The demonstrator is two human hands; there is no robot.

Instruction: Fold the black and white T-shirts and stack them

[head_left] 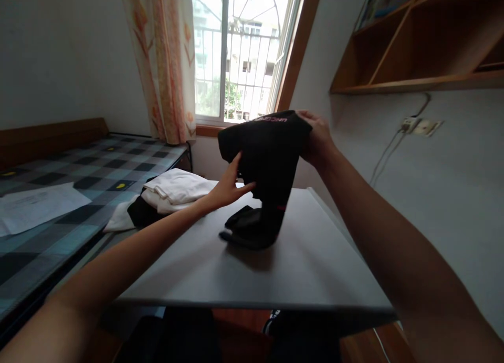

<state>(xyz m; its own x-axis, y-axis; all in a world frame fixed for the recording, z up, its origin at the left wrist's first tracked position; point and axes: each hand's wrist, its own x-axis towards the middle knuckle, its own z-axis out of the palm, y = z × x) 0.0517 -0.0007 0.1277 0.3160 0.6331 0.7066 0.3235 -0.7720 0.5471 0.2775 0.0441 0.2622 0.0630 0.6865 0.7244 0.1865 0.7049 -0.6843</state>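
Holding up a black garment (271,158) over the table (326,268)

White clothes (179,187) lie piled at left. Next, the left grip (226,187) has thumb and fingers spread beside the garment; contact is unclear. The cloth droops, lower end folded under; it looks light, soft and limp, probably best pinched by its top corners. Rightmost, the right grip (318,137) clamps its upper right corner.

Dim indoors, bleached glare at the window (246,53), soft shadow on the table (326,268)
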